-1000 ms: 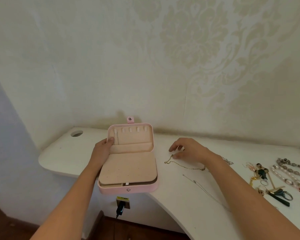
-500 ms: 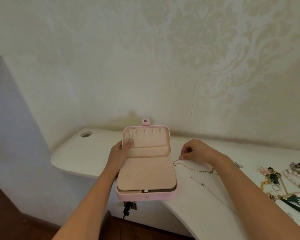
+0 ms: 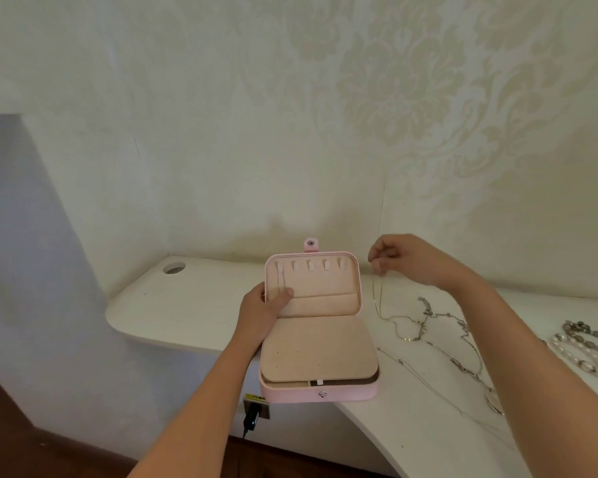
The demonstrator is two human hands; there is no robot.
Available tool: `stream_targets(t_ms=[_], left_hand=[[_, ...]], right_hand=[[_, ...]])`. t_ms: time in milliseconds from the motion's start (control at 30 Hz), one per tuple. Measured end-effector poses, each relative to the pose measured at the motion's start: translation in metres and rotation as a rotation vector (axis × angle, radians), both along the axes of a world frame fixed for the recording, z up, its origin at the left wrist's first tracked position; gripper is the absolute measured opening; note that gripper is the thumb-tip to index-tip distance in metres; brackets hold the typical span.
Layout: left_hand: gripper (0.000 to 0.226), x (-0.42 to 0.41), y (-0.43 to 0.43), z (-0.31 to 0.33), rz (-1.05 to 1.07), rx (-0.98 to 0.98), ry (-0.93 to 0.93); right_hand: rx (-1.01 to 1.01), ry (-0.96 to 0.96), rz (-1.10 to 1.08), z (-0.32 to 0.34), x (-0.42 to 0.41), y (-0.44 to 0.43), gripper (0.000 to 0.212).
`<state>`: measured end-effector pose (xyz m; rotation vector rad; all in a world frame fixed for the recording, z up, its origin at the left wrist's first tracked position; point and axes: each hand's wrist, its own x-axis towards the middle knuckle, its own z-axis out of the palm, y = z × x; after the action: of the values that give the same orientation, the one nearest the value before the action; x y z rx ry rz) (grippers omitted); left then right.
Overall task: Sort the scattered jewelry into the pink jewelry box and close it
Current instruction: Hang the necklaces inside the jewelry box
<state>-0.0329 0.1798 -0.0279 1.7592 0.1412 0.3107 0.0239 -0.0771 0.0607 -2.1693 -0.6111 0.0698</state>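
The pink jewelry box (image 3: 346, 395) lies open on the white desk (image 3: 194, 305), its lid (image 3: 313, 284) upright with a row of small hooks and one thin chain hanging at the left. My left hand (image 3: 261, 312) grips the lid's left edge, thumb on the lining. My right hand (image 3: 404, 260) is raised to the right of the lid and pinches a thin gold chain (image 3: 377, 294) that hangs down to the desk. Silver chains (image 3: 425, 322) lie tangled below it. Bead bracelets (image 3: 584, 353) lie at the far right.
The desk stands against a patterned wall; its front edge curves in toward me on the right. A round cable hole (image 3: 174, 268) is at the back left. A wall socket with a black plug (image 3: 252, 414) sits under the desk below the box.
My right hand has lifted off the desk with the gold chain, which now hangs from my fingers. My left hand stays on the lid. The view has shifted left.
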Motion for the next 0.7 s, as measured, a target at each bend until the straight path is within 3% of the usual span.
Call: stream_targets(t_ms=[333, 700], left_hand=[[0.011, 0.005, 0.003, -0.005, 0.001, -0.017, 0.008], [0.02, 0.007, 0.005, -0.008, 0.018, -0.017, 0.012]], right_hand=[[0.228, 0.08, 0.088, 0.096, -0.015, 0.007, 0.013], [0.347, 0.101, 0.24, 0.143, -0.018, 0.056, 0.017]])
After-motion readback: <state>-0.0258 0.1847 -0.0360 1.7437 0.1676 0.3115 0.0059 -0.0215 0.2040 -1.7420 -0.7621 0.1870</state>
